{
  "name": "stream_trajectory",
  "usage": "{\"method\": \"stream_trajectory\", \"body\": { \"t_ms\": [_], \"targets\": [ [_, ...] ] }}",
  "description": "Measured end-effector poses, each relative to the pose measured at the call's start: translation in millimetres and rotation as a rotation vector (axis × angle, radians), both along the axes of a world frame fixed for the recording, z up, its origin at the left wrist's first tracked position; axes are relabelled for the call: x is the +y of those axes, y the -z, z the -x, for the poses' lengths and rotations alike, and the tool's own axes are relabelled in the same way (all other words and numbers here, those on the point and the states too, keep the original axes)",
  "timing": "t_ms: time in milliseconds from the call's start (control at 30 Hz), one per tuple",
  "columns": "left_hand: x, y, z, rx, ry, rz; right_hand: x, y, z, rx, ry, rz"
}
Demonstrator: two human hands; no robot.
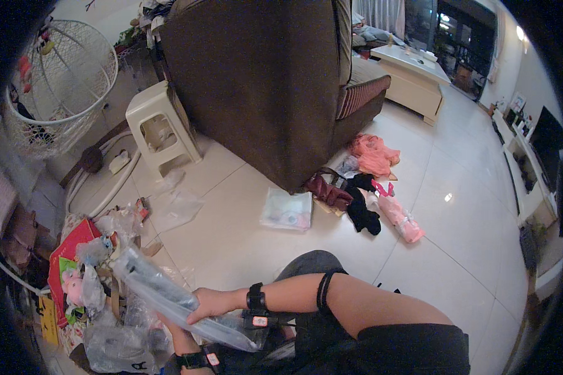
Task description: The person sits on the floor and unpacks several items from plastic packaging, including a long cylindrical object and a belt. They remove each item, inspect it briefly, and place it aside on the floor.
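A long, clear plastic package (152, 281) lies aslant in front of me, its far end over a heap of bags at the left. My right hand (210, 302) grips it near the middle, thumb on the upper face. Under the package is my left hand (174, 330); its fingers are hidden, so its grip cannot be made out. Crumpled clear plastic bags (122, 344) sit close to my left wrist. Beyond them in the heap are a pink plush toy (74, 287) and a red packet (70, 265).
A cream plastic stool (162, 126) stands beside the brown sofa (248, 89). On the tiles lie a flat plastic packet (287, 209), black cloth (363, 211), a pink wrapped roll (400, 218) and coral cloth (375, 154). A white net basket chair (63, 84) hangs at upper left.
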State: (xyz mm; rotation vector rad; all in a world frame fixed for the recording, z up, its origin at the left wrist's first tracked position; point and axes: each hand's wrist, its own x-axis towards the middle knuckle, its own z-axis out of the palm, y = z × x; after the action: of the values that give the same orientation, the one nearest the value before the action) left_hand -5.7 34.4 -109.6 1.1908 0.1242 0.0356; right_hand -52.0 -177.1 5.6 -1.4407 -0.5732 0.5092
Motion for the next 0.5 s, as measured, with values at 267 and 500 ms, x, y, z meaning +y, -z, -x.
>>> {"method": "stream_trajectory", "body": {
  "t_ms": [267, 500],
  "targets": [
    [-39, -75, 33, -0.078, 0.080, 0.141, 1, 1, -3, -0.073, 0.192, -0.028],
    [-52, -115, 44, -0.089, 0.270, -0.068, -4, -8, 2, -0.179, 0.111, 0.122]
  ]
}}
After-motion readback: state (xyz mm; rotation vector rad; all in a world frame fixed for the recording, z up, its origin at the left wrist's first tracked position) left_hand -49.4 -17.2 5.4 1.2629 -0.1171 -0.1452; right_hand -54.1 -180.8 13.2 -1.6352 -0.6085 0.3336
